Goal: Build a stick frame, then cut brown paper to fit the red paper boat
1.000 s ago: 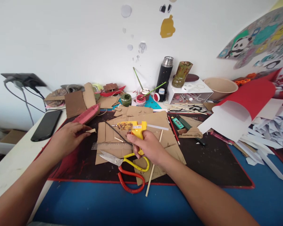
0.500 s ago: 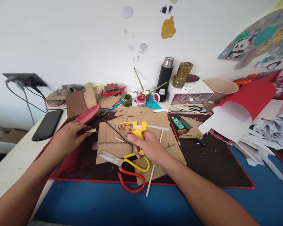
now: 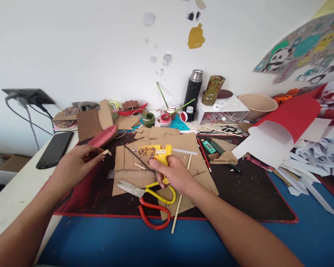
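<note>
Yellow glue gun (image 3: 159,151) gripped in my faraway right hand (image 3: 176,172), wood scrap (image 3: 106,152) pinched at nine o'clock in my left hand (image 3: 79,162), I held both, not touching yet.

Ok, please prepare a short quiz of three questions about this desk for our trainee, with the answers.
1. Which hand holds the yellow glue gun: A, left; B, right?
2. True or false: the black phone lies on the white tabletop.
3. Complete: the scissors have one red handle and one ____ handle.

Key: 1. B, the right hand. 2. True. 3. Yellow.
</note>
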